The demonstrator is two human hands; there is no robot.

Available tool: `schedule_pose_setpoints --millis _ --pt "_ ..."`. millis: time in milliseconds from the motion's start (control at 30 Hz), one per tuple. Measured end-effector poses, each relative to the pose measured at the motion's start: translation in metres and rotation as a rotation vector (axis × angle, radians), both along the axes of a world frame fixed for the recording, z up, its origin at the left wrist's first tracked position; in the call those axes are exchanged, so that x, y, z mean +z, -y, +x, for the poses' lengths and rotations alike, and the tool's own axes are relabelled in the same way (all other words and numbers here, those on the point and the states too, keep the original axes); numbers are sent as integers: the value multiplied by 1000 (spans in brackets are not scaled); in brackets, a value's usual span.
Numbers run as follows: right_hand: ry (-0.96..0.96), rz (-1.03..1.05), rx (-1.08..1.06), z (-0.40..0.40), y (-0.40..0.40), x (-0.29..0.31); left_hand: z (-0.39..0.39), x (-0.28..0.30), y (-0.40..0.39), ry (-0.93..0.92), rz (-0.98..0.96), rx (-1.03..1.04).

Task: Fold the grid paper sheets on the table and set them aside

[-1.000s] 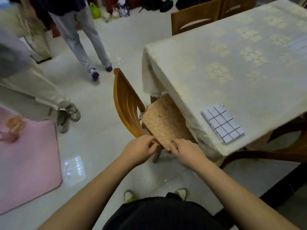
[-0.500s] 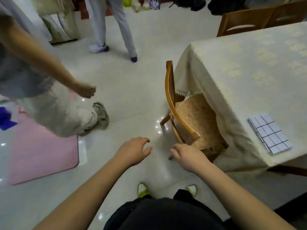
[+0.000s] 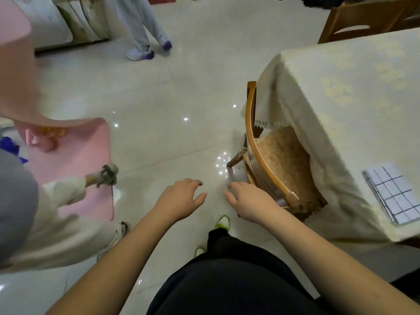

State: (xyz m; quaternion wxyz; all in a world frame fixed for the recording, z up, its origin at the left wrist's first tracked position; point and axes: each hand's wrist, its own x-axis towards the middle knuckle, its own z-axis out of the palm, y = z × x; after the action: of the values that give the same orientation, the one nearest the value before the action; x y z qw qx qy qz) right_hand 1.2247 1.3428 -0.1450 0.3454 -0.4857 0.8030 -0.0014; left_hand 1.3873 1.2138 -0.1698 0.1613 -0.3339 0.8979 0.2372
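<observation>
A folded stack of grid paper [image 3: 394, 193] lies near the corner of the table [image 3: 354, 92], which is covered by a cream cloth. My left hand [image 3: 179, 200] hovers over the floor with fingers spread, holding nothing. My right hand [image 3: 250, 201] is also open, fingers apart, just left of the back of the wooden chair [image 3: 263, 155] and apart from it. Both hands are well left of the paper.
The chair with a woven cushion is tucked under the table edge. A person in light trousers [image 3: 68, 223] stands close on my left beside a pink mat [image 3: 77, 160]. Another person's legs [image 3: 145, 35] are farther off. A second chair [image 3: 363, 21] is at the far right.
My hands have let go of the chair seat and drawn back, now open over the floor. My view has swung left, so the table and paper sit farther right.
</observation>
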Motion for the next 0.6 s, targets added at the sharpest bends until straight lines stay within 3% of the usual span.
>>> schedule_pose_setpoints --millis 600 --pt "-56 -36 115 -80 161 -16 -83 3 154 81 -46 -9"
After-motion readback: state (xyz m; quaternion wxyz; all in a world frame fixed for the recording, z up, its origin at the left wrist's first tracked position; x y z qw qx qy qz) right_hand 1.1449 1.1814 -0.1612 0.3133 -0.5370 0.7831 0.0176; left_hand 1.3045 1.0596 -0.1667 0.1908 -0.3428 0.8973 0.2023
